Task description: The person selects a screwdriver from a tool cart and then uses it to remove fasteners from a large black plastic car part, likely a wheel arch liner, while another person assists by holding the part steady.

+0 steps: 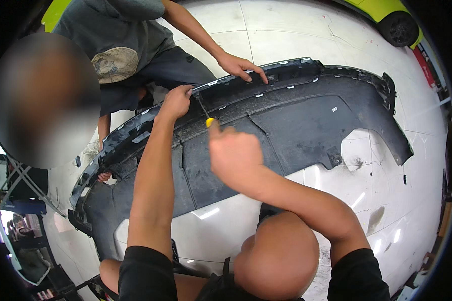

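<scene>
A large black plastic car bumper (306, 120) lies across the floor in front of me, its ribbed inner side up. My left hand (177, 103) grips its far rim, the fingers curled over the edge and partly hidden. In my right hand (236, 154) is a screwdriver (210, 122); the yellow end of its handle shows past my fingers. Its thin shaft points away from me, the tip at the inner side of the rim close to my left hand. What the tip meets is too small to make out.
Across the bumper a person in a grey shirt crouches, one hand (241, 66) on the far rim, the other hand (104, 176) at the left end. A bright green car's wheel (399, 29) stands far right. A metal folding stand (27, 183) is at left, my bare knee (281, 256) near.
</scene>
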`<action>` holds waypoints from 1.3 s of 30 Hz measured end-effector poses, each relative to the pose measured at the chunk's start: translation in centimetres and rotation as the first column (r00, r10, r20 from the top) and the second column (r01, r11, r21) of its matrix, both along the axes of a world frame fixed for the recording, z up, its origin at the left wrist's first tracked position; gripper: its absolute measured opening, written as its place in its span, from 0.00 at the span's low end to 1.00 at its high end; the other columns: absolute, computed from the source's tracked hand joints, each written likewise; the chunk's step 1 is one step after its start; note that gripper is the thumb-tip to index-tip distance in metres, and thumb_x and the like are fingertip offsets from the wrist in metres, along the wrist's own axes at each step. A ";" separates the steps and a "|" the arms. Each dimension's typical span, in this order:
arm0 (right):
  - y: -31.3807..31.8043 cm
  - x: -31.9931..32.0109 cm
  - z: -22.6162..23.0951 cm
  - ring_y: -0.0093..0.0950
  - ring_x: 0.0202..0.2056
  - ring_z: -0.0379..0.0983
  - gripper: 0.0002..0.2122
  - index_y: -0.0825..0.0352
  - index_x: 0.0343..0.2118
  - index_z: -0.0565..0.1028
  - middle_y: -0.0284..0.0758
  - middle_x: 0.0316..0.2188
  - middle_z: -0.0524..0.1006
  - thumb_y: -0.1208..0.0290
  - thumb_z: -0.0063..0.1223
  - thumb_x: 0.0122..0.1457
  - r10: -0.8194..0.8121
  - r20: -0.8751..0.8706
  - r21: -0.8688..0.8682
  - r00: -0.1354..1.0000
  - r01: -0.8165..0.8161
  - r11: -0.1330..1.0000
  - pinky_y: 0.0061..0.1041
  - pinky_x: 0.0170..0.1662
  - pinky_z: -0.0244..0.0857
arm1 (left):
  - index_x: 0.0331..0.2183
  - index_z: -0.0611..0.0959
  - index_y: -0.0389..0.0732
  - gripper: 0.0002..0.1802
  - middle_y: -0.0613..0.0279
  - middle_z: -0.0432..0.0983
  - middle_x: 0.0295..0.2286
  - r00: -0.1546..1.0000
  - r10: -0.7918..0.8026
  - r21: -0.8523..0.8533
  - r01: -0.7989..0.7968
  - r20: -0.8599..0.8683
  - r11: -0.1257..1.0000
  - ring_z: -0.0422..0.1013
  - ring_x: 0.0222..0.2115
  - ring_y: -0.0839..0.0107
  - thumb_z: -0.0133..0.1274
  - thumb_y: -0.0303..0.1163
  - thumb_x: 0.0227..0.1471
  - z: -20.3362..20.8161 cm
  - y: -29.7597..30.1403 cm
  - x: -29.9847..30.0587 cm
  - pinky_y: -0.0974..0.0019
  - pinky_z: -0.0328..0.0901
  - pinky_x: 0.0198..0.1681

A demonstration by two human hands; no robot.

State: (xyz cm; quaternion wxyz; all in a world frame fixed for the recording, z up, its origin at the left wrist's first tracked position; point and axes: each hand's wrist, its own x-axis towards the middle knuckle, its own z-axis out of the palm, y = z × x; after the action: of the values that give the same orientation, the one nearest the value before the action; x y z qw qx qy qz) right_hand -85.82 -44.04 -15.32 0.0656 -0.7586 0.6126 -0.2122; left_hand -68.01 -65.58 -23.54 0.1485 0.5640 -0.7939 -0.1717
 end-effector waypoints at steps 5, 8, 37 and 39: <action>0.4 3.5 -0.2 0.26 0.24 0.73 0.12 0.70 0.35 0.82 0.35 0.23 0.77 0.68 0.56 0.51 0.234 -0.659 -0.062 0.714 -0.362 0.930 0.27 0.28 0.61 | 0.52 0.82 0.39 0.18 0.44 0.79 0.49 0.997 -0.069 -0.009 0.069 0.043 0.998 0.73 0.52 0.44 0.48 0.34 0.65 0.7 -0.6 -0.9 0.51 0.65 0.57; -0.2 3.5 0.8 0.28 0.24 0.75 0.12 0.69 0.35 0.80 0.37 0.23 0.76 0.67 0.57 0.51 0.233 -0.666 -0.124 0.709 -0.413 0.902 0.28 0.27 0.64 | 0.55 0.80 0.41 0.20 0.46 0.75 0.54 0.994 -0.044 0.011 0.044 0.097 0.999 0.70 0.55 0.45 0.49 0.31 0.63 1.3 0.2 0.3 0.51 0.64 0.59; -0.3 -1.9 -0.2 0.38 0.37 0.72 0.11 0.61 0.34 0.77 0.45 0.38 0.73 0.65 0.59 0.47 0.316 -0.202 -0.586 0.927 -0.373 0.719 0.33 0.32 0.69 | 0.50 0.81 0.34 0.20 0.52 0.79 0.53 0.817 -0.274 -0.383 0.071 -0.508 0.921 0.73 0.56 0.58 0.57 0.22 0.54 4.9 17.2 -3.6 0.60 0.67 0.59; -0.2 -0.4 -0.3 0.37 0.35 0.74 0.15 0.63 0.40 0.77 0.45 0.39 0.73 0.65 0.60 0.49 0.350 -0.103 -0.604 0.931 -0.339 0.722 0.30 0.30 0.71 | 0.48 0.82 0.34 0.19 0.52 0.79 0.52 0.835 -0.253 -0.397 0.044 -0.490 0.917 0.74 0.56 0.58 0.58 0.22 0.53 5.1 16.6 -1.3 0.60 0.67 0.59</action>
State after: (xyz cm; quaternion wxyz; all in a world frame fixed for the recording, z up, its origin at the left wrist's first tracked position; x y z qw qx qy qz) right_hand -86.26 -44.28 -15.57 -0.1397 -0.8368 0.3583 -0.3898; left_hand -69.35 -48.97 -18.41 0.4517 0.3914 -0.7814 -0.1794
